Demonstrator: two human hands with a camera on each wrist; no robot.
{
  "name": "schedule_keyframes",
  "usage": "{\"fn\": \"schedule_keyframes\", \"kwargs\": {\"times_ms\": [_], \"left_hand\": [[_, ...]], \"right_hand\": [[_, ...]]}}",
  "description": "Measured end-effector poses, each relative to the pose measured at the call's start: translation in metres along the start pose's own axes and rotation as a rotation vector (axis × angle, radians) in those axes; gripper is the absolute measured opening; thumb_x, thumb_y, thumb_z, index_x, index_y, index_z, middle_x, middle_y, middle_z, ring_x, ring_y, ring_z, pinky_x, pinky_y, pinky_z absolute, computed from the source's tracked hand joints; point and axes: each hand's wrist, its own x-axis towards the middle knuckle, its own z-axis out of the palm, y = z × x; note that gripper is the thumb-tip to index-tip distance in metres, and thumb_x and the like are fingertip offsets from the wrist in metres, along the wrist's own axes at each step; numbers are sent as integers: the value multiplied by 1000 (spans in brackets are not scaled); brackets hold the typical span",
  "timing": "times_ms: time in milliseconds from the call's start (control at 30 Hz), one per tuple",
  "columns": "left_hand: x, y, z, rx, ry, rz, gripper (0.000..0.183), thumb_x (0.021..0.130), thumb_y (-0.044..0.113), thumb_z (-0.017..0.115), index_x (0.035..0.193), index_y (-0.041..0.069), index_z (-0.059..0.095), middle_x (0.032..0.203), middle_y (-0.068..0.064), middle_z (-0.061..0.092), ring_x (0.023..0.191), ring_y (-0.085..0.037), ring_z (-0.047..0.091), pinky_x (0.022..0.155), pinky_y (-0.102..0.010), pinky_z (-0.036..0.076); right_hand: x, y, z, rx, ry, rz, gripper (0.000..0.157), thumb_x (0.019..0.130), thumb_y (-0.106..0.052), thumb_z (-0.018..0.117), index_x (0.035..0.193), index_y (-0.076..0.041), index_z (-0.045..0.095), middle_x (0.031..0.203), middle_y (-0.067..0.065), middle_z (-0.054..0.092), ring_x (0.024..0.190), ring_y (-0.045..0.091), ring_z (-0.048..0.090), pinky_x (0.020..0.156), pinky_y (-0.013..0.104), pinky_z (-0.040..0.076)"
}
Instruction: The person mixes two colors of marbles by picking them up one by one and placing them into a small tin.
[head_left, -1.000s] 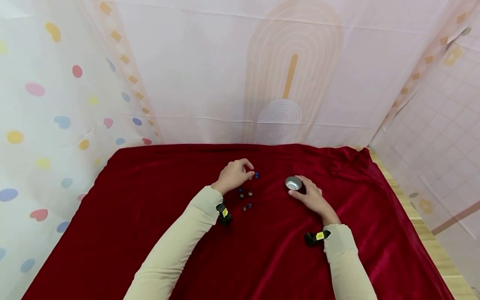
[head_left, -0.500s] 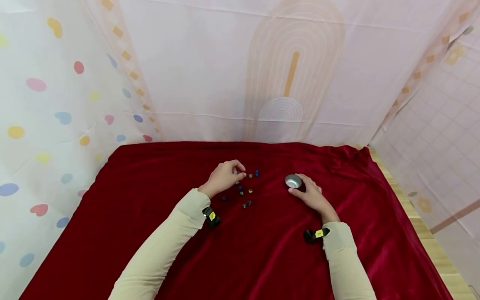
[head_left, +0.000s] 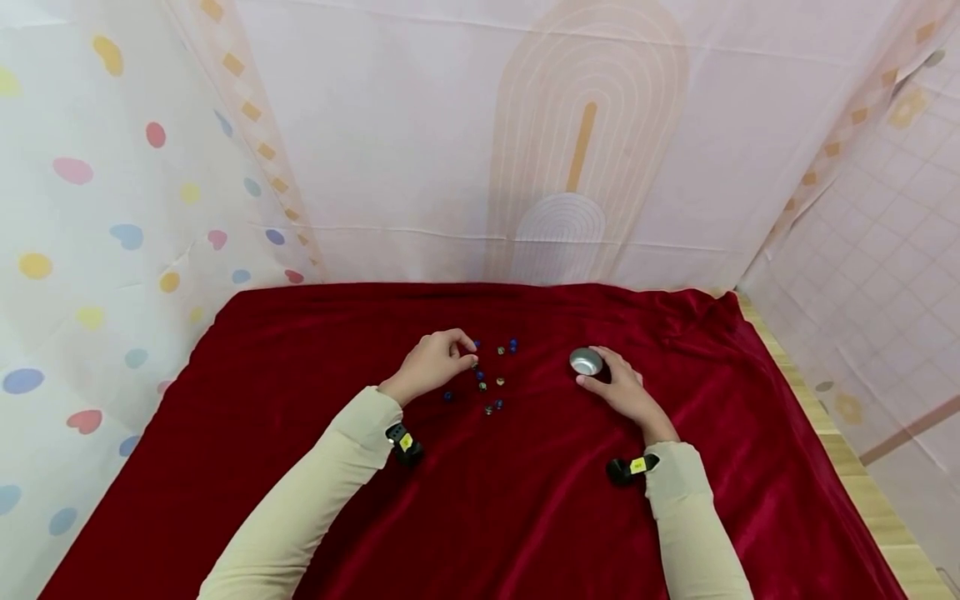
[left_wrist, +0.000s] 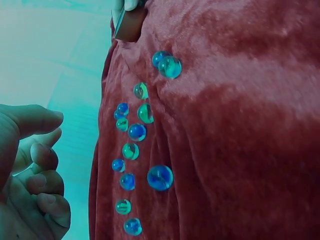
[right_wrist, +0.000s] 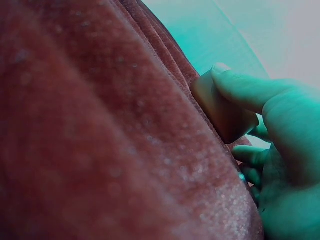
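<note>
Your left grip is apart, right grip clamped on the cup; brushed marbles could roll off the far edge of the counter.

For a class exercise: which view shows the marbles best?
The left wrist view: the marbles appear largest, their inner colours distinct. The head view shows them tiny, near the left hand; the right wrist view shows none clearly.

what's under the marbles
Red cloth lies under the marbles. Whatever is beneath the cloth there is covered, so unseen; pale wood shows along the cloth's right edge.
</note>
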Motion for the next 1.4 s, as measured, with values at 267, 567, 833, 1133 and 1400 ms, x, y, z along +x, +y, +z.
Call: {"fn": "schedule_keyframes", "kwargs": {"times_ms": [267, 567, 833, 1133, 1400], "left_hand": [[-12, -5, -4, -7, -25, 10, 19, 93, 23, 64, 105, 8, 66, 67, -3, 53, 55, -15, 44, 53, -27, 38], [-18, -21, -2, -39, -46, 12, 20, 93, 20, 64, 107, 5, 65, 66, -3, 52, 54, -15, 43, 55, -28, 40], [-20, -29, 0, -71, -60, -7, 19, 92, 18, 64, 106, 5, 66, 66, -4, 53, 55, -15, 42, 57, -29, 39], [-27, -42, 7, -71, -72, -36, 17, 90, 18, 67, 103, 7, 67, 68, -4, 53, 58, -14, 44, 57, -28, 39], [-29, -48, 11, -53, -89, -30, 18, 90, 18, 67, 104, 7, 67, 69, -4, 53, 58, -14, 44, 57, -28, 40]], "right_hand": [[-1, -3, -1, 3, 5, -7, 68, 93, -28, 62, 148, -3, 31, 155, 23, 24, 143, 43, 19, 111, 59, 6], [-2, 0, -1, 1, 6, -1, 68, 93, -28, 62, 148, -2, 31, 155, 23, 24, 143, 43, 19, 111, 59, 6], [0, 3, -3, -2, 10, -7, 68, 94, -30, 62, 148, -2, 31, 155, 24, 24, 143, 43, 20, 110, 60, 7], [0, 4, -4, -1, 13, -3, 68, 94, -30, 62, 148, -2, 31, 155, 23, 25, 143, 43, 20, 111, 60, 6], [0, 6, -2, 4, 14, -10, 68, 94, -31, 62, 148, -3, 31, 155, 23, 25, 143, 43, 20, 111, 60, 6]]}}
